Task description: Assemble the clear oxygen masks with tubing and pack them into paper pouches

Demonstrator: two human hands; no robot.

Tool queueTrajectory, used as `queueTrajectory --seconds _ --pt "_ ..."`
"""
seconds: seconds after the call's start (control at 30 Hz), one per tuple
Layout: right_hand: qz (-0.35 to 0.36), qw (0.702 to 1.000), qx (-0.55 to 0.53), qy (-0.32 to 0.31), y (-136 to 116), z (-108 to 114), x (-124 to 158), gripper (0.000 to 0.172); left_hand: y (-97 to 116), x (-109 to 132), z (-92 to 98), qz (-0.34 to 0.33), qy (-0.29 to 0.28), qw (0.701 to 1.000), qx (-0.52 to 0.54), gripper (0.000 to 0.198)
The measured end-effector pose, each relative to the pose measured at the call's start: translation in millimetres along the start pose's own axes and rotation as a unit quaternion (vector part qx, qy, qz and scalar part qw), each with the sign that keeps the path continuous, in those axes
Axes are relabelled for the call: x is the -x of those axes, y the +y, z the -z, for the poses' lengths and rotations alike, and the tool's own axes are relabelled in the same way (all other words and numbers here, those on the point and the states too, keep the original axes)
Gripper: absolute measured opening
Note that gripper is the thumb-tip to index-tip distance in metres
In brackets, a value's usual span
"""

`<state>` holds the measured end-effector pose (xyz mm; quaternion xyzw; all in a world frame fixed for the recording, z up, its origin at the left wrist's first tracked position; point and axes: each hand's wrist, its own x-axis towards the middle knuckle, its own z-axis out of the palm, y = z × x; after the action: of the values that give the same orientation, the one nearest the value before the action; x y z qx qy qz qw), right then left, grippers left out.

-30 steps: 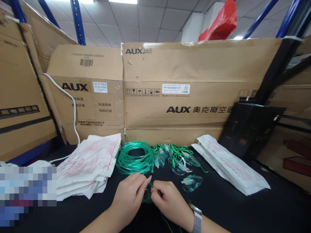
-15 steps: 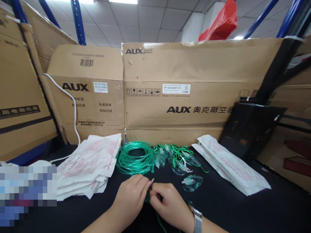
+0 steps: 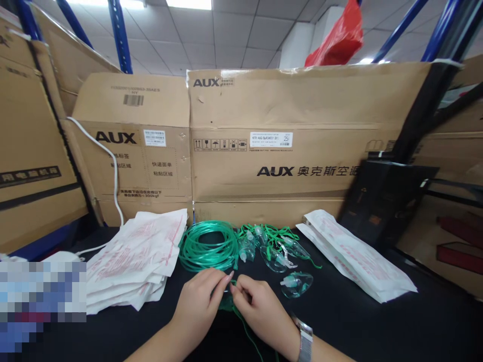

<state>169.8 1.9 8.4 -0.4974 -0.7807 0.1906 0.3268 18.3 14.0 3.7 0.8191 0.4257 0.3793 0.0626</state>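
Observation:
My left hand [image 3: 199, 301] is closed in a pinch at the front middle of the table, on a clear green oxygen mask [image 3: 226, 301] mostly hidden behind the fingers. Fingertips of my right hand [image 3: 260, 306] meet it there, pinched on a thin green elastic strap [image 3: 247, 329] whose loose length hangs below. A watch sits on my right wrist. Beyond the hands lie a coil of green tubing [image 3: 209, 246] and, right of it, several clear masks with tangled green straps [image 3: 267, 234]. One single mask [image 3: 297, 285] lies apart, nearer my right hand.
White printed pouches [image 3: 132, 261] are stacked at left, and another white pouch pile [image 3: 358, 256] lies at right. Cardboard panels [image 3: 302, 110] wall off the back of the black table. A black box [image 3: 385, 201] leans at back right. A white cable [image 3: 115, 176] runs down the left.
My fingertips have drawn slightly apart, and more of the mask and green strap shows between them. The view has shifted a little.

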Motion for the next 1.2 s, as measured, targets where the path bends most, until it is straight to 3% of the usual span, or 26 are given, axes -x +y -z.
queueTrajectory --seconds 0.47,0.87,1.0,1.2 --pt "-0.001 1.0 0.027 0.011 -1.0 0.2 -0.3 0.021 0.8 -0.6 -1.5 0.014 -0.013 1.0 0.011 0.019" --pt "-0.028 0.986 -0.163 -0.036 2.2 1.4 -4.4 0.025 -1.6 -1.0 -0.8 0.003 0.012 1.0 0.023 0.022" --pt "-0.026 0.983 -0.18 -0.037 1.1 2.1 -4.3 0.03 1.5 -2.7 1.0 0.049 0.009 0.997 0.065 0.023" --pt "0.024 0.995 -0.096 -0.004 -2.9 4.2 -0.1 0.033 5.1 -3.6 0.3 0.145 -0.006 0.983 0.114 0.035"
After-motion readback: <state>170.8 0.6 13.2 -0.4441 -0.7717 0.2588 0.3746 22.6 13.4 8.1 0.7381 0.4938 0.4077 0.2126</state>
